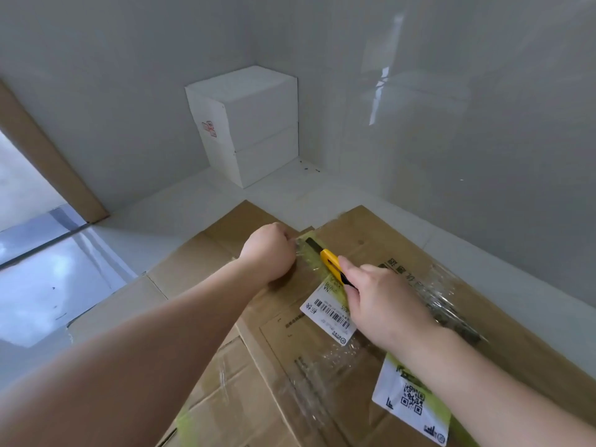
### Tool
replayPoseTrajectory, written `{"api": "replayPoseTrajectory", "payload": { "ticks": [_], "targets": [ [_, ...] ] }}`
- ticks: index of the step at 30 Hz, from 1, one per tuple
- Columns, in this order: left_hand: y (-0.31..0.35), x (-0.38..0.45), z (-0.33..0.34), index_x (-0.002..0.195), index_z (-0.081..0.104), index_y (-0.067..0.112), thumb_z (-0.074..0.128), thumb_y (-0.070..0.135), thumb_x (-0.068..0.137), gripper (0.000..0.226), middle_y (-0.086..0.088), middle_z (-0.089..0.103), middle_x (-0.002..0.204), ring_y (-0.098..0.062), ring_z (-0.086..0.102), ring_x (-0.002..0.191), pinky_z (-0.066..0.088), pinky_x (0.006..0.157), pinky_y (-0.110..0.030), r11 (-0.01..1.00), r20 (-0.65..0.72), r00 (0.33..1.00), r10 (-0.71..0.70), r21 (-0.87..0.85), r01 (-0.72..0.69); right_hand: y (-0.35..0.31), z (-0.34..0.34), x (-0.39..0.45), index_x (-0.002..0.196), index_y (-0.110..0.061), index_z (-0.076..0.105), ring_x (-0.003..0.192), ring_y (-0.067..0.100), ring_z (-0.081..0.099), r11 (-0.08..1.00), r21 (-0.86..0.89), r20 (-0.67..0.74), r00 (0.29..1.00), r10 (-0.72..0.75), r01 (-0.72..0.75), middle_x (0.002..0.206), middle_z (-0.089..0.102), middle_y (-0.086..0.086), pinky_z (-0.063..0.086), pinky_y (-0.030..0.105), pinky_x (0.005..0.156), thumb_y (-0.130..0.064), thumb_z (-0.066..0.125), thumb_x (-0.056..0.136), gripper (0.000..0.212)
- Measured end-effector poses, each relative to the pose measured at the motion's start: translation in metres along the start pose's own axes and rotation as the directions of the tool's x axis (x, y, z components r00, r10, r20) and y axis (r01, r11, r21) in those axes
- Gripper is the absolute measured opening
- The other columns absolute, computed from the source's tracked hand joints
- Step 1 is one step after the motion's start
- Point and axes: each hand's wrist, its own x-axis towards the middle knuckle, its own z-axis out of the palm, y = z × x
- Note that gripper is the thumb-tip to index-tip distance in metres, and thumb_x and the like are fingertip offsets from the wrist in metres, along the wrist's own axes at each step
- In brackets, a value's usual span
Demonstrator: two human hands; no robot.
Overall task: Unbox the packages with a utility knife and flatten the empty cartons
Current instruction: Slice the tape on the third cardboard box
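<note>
A large brown corrugated cardboard carton (pixel 371 262) is seen lying on a white tiled floor (pixel 200 201), its top face crossed by clear, crinkled packing tape (pixel 442 295) and strips of yellow-green printed tape (pixel 308 256). A white shipping label with a barcode (pixel 327 314) is stuck near the middle of the top face; a second white label with a QR code (pixel 411 404) is stuck nearer the camera. More brown cardboard (pixel 225 401), flattened, is spread on the floor beneath and to the left of the carton.

A yellow-handled utility knife (pixel 330 261) is gripped in the right hand (pixel 383 304), fingers curled round the handle, forefinger laid along its back. The dark blade end is pointed away from the body and laid on the yellow-green tape at the carton's far edge.

The left hand (pixel 269 250) is closed in a fist at that same far edge, just beside the blade end. Its fingertips are hidden; tape appears to be pinched there, but this cannot be told for certain.

A white rectangular box (pixel 254 124) with a small red mark on its side is stood in the corner of the grey walls, well apart from the carton. A brown door frame (pixel 48 162) is seen at the left.
</note>
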Motion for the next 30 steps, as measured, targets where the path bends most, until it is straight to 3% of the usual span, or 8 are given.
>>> {"api": "replayPoseTrajectory", "payload": {
  "ticks": [4,7,11,14,16,20,24,30],
  "targets": [
    [-0.001,0.001,0.002,0.077,0.056,0.019,0.046,0.022,0.095,0.02,0.001,0.059,0.085,-0.021,0.055,0.082,0.041,0.066,-0.028,1.0,0.015,1.0,-0.021,-0.017,0.021,0.0,0.001,-0.002,0.148,-0.016,0.035,0.072,0.015,0.044,1.0,0.001,0.009,1.0,-0.015,0.015,0.098,0.058,0.002,0.026,0.017,0.05,-0.019,0.043,0.099,0.05],
    [-0.002,0.0,0.003,0.076,0.055,0.024,0.046,0.026,0.097,0.023,0.004,0.058,0.082,-0.021,0.056,0.084,0.042,0.07,-0.028,0.999,0.03,0.999,-0.022,-0.046,0.024,-0.001,-0.001,-0.002,0.149,-0.017,0.033,0.075,0.014,0.043,1.0,-0.005,0.022,1.0,-0.022,0.022,0.1,0.057,0.001,0.03,0.021,0.056,-0.019,0.042,0.099,0.051],
    [0.0,-0.003,0.005,0.082,0.056,0.018,0.043,0.028,0.098,0.023,-0.001,0.06,0.086,-0.026,0.057,0.086,0.048,0.079,-0.035,0.992,0.012,0.999,-0.047,-0.116,0.048,-0.004,-0.006,0.005,0.149,-0.015,0.031,0.074,0.014,0.041,0.999,-0.021,0.058,0.998,-0.031,0.032,0.088,0.043,-0.004,0.023,0.015,0.049,-0.017,0.042,0.099,0.051],
    [0.001,-0.004,0.007,0.076,0.051,0.019,0.045,0.028,0.098,0.024,0.002,0.054,0.075,-0.025,0.055,0.079,0.043,0.071,-0.032,0.984,-0.019,0.997,-0.075,-0.161,0.071,-0.006,-0.002,0.009,0.149,-0.015,0.03,0.077,0.015,0.046,1.0,-0.011,0.052,0.999,-0.014,0.015,0.091,0.047,-0.003,0.033,0.019,0.057,-0.015,0.042,0.099,0.052],
    [-0.001,-0.004,0.008,0.072,0.048,0.021,0.046,0.029,0.097,0.026,0.003,0.052,0.072,-0.023,0.054,0.076,0.038,0.064,-0.029,0.982,-0.037,0.995,-0.09,-0.17,0.083,-0.01,0.003,0.013,0.15,-0.014,0.029,0.082,0.019,0.052,1.0,0.003,0.06,0.998,0.005,-0.005,0.101,0.055,0.002,0.044,0.03,0.065,-0.012,0.043,0.097,0.055],
    [-0.003,-0.005,0.007,0.068,0.047,0.021,0.048,0.026,0.095,0.028,0.003,0.052,0.069,-0.017,0.05,0.066,0.033,0.052,-0.025,0.977,-0.085,0.991,-0.1,-0.199,0.082,-0.017,0.009,0.024,0.15,-0.015,0.026,0.077,0.021,0.053,1.0,0.007,0.065,0.998,0.001,-0.001,0.103,0.055,0.003,0.049,0.035,0.064,-0.007,0.044,0.094,0.059],
    [0.003,-0.009,0.008,0.076,0.056,0.018,0.049,0.026,0.093,0.019,0.002,0.057,0.074,-0.019,0.055,0.072,0.039,0.059,-0.027,0.97,-0.106,0.989,-0.105,-0.229,0.079,-0.019,0.009,0.042,0.15,-0.014,0.026,0.091,0.023,0.056,1.0,-0.006,0.028,1.0,-0.003,0.003,0.111,0.057,0.006,0.044,0.028,0.068,-0.007,0.043,0.095,0.058],
    [0.003,-0.012,0.008,0.082,0.052,0.018,0.045,0.024,0.094,0.015,0.001,0.056,0.083,-0.023,0.052,0.08,0.037,0.063,-0.029,0.987,-0.113,0.989,-0.093,-0.141,0.077,-0.012,-0.004,0.025,0.148,-0.013,0.032,0.087,0.02,0.052,0.999,0.031,0.089,0.996,-0.023,0.02,0.106,0.057,0.004,0.044,0.029,0.069,-0.013,0.043,0.098,0.051]
  ]
}}
